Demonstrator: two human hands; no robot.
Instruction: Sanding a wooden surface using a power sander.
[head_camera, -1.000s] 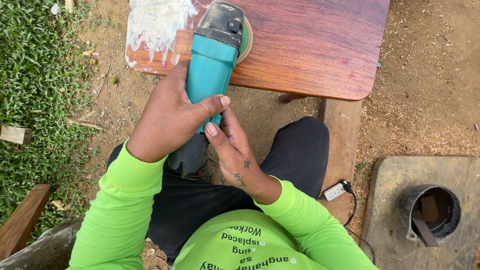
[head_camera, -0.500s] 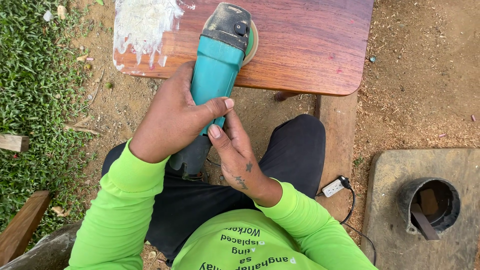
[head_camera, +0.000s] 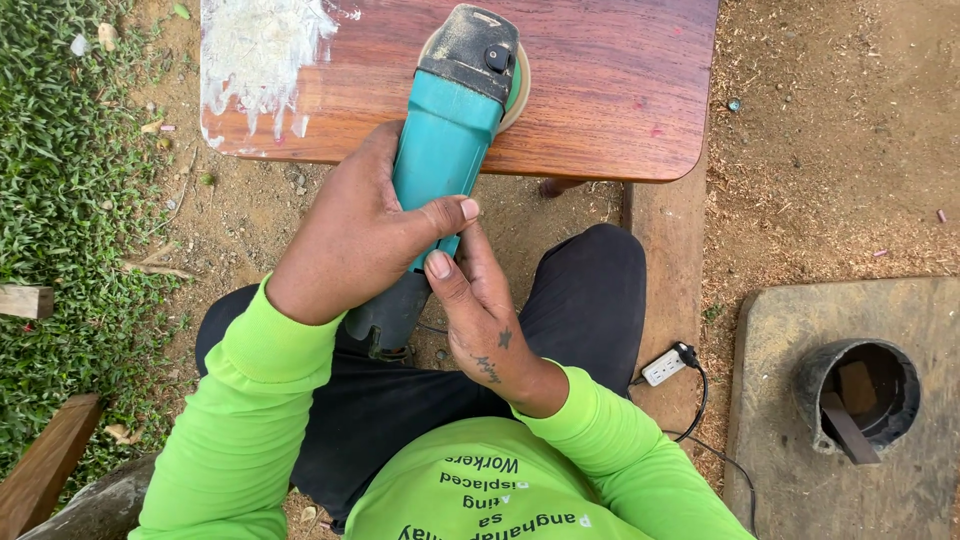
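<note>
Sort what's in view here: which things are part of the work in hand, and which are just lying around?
In use:
- teal sander, gripped by left hand and right hand
- its round pad, resting on the reddish wooden board
- white patch on the board

Lying about:
- white socket block with a black cable
- dark pipe in a concrete slab
- wood offcut on the grass

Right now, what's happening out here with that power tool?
A person in a bright green long-sleeved shirt holds a teal angle grinder with both hands. The left hand wraps its body and the right hand grips just behind. Its round sanding disc lies on a reddish-brown wooden board that has a white patch at its left end. An extension socket with a black cord lies on the ground to the right.
</note>
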